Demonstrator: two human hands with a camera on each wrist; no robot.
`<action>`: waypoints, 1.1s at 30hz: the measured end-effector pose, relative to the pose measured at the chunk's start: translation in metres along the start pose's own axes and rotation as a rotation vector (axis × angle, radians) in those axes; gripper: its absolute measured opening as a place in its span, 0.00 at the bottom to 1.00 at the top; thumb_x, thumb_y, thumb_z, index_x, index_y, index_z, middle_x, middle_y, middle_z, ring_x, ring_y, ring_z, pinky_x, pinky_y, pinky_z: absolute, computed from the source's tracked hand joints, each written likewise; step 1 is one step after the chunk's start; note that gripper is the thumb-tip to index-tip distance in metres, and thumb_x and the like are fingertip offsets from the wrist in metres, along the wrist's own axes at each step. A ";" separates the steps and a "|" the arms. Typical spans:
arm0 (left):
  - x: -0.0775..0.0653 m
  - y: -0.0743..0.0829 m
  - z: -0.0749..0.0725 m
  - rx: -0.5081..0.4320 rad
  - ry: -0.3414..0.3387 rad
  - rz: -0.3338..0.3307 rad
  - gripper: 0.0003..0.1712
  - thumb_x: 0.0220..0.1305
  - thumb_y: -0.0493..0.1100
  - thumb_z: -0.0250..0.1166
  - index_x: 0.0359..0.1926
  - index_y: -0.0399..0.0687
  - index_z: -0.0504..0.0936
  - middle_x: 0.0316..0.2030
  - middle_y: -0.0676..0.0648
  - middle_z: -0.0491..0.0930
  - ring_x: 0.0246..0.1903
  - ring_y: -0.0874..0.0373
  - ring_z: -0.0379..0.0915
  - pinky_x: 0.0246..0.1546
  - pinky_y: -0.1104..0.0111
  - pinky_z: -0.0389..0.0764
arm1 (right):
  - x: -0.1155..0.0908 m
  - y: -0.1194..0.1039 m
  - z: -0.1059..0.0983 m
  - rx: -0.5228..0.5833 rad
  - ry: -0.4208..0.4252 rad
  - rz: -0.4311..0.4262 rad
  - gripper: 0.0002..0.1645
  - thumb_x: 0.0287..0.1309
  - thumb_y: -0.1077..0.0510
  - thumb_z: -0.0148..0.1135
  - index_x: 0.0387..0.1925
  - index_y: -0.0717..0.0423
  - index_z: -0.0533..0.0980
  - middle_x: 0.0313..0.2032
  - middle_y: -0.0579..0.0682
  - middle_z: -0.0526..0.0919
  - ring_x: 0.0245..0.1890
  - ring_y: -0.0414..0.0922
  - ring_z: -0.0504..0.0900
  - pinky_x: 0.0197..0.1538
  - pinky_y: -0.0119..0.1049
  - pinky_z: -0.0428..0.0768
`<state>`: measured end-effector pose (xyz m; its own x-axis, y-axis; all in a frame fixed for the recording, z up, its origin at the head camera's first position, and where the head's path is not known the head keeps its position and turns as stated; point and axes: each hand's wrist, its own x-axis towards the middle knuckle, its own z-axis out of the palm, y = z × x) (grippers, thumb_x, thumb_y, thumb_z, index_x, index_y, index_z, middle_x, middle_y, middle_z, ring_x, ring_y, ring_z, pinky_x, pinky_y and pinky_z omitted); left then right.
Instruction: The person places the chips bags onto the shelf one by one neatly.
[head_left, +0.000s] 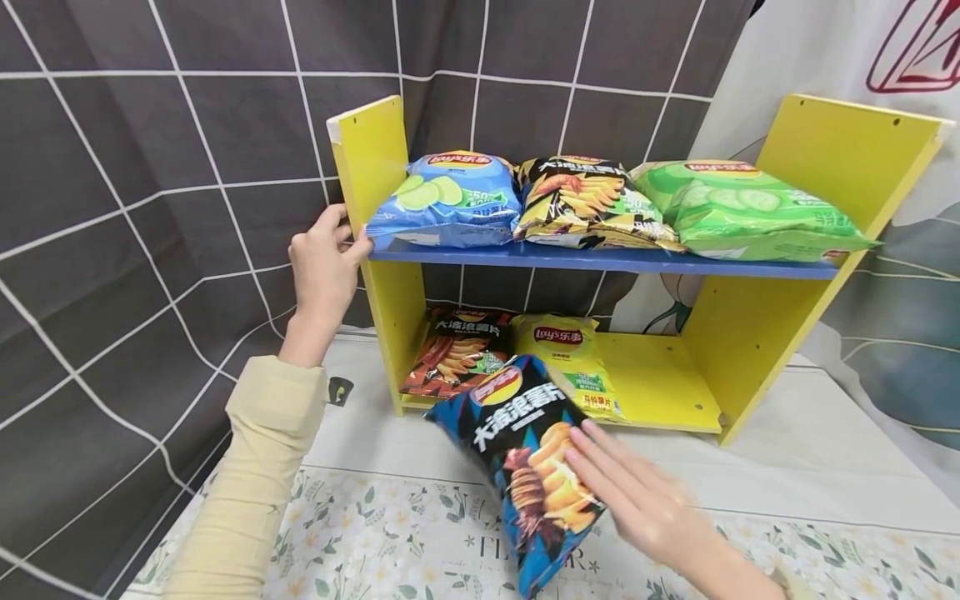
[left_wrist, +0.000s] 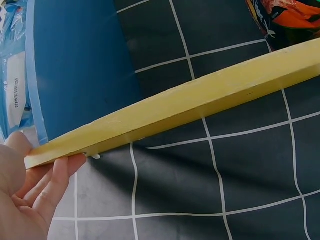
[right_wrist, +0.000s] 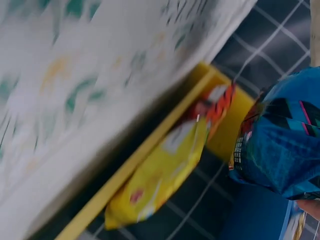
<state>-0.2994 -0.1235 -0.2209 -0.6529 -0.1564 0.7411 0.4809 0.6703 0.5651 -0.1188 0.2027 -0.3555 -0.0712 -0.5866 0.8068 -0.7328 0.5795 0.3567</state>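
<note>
My left hand grips the front edge of the yellow side panel of a shelf, thumb in front and fingers behind; the left wrist view shows this closely. In the head view, my right hand holds a blue-and-black bag of potato chips tilted in front of the lower shelf. Its fingers lie along the bag's printed face, and the thumb is hidden. Behind that bag, a red-and-black chip bag and a yellow chip bag stand side by side on the lower shelf.
On the blue upper shelf lie a light-blue chip bag, a black-and-gold chip bag and green chip packaging. A yellow bottom board extends right of the yellow bag. Dark gridded cloth hangs behind and left.
</note>
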 end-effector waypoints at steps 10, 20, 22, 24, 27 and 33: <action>0.000 -0.001 0.000 -0.011 0.010 0.007 0.18 0.61 0.37 0.61 0.52 0.37 0.79 0.45 0.37 0.84 0.42 0.46 0.84 0.50 0.57 0.80 | -0.014 0.046 -0.025 -0.221 0.062 0.147 0.23 0.65 0.66 0.41 0.57 0.66 0.74 0.53 0.61 0.81 0.66 0.41 0.68 0.32 0.36 0.80; 0.000 -0.002 0.000 0.000 0.011 0.008 0.18 0.61 0.37 0.61 0.52 0.36 0.80 0.44 0.37 0.84 0.41 0.46 0.85 0.50 0.57 0.79 | -0.056 0.091 -0.036 -0.369 -0.141 0.405 0.29 0.71 0.53 0.33 0.64 0.60 0.69 0.54 0.63 0.80 0.44 0.63 0.83 0.21 0.49 0.77; 0.001 -0.002 -0.001 0.000 0.009 0.006 0.18 0.61 0.37 0.61 0.52 0.37 0.80 0.45 0.37 0.84 0.41 0.46 0.85 0.51 0.57 0.79 | -0.063 0.099 -0.037 -0.376 -0.170 0.437 0.28 0.68 0.57 0.38 0.65 0.59 0.68 0.54 0.63 0.79 0.44 0.63 0.83 0.22 0.51 0.77; 0.001 -0.003 -0.001 -0.002 0.007 0.005 0.18 0.61 0.37 0.61 0.52 0.37 0.80 0.45 0.38 0.84 0.42 0.46 0.84 0.51 0.57 0.78 | -0.069 0.105 -0.037 -0.383 -0.184 0.452 0.30 0.61 0.64 0.43 0.65 0.59 0.68 0.54 0.64 0.79 0.44 0.63 0.83 0.19 0.50 0.75; 0.001 -0.003 0.000 -0.001 0.010 0.007 0.17 0.61 0.37 0.62 0.52 0.38 0.80 0.44 0.38 0.84 0.41 0.46 0.85 0.51 0.57 0.78 | -0.077 0.111 -0.036 -0.387 -0.202 0.465 0.39 0.46 0.71 0.52 0.65 0.60 0.68 0.52 0.66 0.80 0.43 0.64 0.83 0.13 0.46 0.69; 0.001 -0.003 0.001 0.014 0.030 0.032 0.17 0.60 0.37 0.62 0.50 0.37 0.80 0.41 0.39 0.86 0.37 0.45 0.85 0.49 0.56 0.78 | -0.093 0.118 -0.030 -0.401 -0.252 0.476 0.43 0.39 0.74 0.52 0.65 0.60 0.68 0.52 0.66 0.80 0.43 0.64 0.83 0.09 0.39 0.61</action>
<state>-0.3023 -0.1251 -0.2225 -0.6195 -0.1560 0.7694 0.4927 0.6857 0.5358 -0.1782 0.3431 -0.3741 -0.5160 -0.3013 0.8018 -0.2779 0.9443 0.1760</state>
